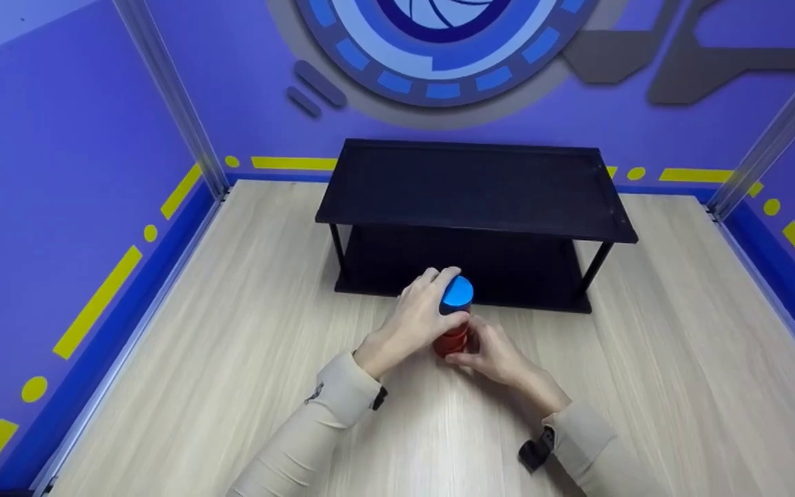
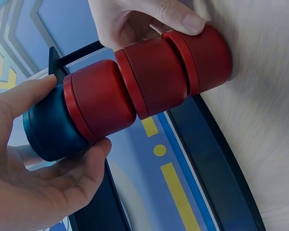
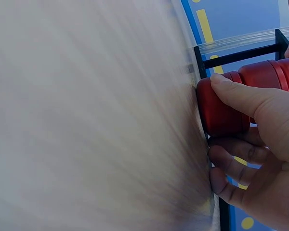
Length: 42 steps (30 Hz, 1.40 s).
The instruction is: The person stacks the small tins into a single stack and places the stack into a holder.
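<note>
A short column of small round metal tins stands on the table in front of the black shelf. Its top one is a blue tin [image 1: 458,292]; under it come an upper red tin [image 2: 103,98], a middle red tin [image 2: 156,74] and a bottom red tin [image 3: 224,113]. My left hand [image 1: 419,307] grips the blue tin from above, thumb on one side and fingers on the other. Down at the base my right hand [image 1: 501,353] holds the bottom red tin between thumb and fingers. The column looks slightly uneven at its joints in the left wrist view.
Just behind the hands stands a two-level black shelf [image 1: 473,186] on thin posts. Pale wood-grain table [image 1: 252,331] spreads around it. Blue-purple panels [image 1: 80,152] with yellow marks and metal corner posts [image 1: 177,103] close in the sides and back.
</note>
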Each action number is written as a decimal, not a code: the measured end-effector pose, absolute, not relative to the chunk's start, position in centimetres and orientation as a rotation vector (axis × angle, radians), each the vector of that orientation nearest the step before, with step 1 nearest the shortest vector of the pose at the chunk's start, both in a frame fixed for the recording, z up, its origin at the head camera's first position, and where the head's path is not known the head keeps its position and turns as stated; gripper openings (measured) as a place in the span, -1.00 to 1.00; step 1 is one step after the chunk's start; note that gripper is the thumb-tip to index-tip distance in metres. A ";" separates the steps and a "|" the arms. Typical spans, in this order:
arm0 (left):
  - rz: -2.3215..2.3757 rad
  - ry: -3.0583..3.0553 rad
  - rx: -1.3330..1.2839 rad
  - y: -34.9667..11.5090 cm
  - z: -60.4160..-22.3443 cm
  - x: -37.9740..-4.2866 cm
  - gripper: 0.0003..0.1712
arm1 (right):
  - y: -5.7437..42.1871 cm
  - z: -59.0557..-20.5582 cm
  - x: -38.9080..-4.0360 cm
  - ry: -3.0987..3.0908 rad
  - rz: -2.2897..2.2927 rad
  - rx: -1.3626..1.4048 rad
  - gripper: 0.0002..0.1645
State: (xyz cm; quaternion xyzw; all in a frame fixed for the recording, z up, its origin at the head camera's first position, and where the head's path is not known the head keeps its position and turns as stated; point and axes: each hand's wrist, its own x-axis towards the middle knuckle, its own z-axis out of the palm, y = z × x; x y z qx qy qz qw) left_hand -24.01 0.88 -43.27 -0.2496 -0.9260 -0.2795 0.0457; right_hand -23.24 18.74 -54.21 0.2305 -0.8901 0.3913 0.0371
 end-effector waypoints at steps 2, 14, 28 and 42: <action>-0.855 -2.829 -0.760 0.9 -43.3 -24.0 -0.24 | 18.7 -54.2 -23.3 -2.734 1.203 0.705 -0.37; -0.923 -2.809 -0.764 0.7 -43.7 -24.1 -0.19 | 18.7 -54.3 -23.4 -2.719 1.188 0.709 -0.39; -0.995 -2.918 -0.784 -1.3 -43.6 -24.1 0.04 | 18.7 -53.6 -23.3 -2.803 1.232 0.707 -0.25; -1.104 -3.251 -0.816 -3.1 -47.2 -26.2 0.04 | 19.3 -52.3 -23.1 -2.855 1.213 0.731 -0.35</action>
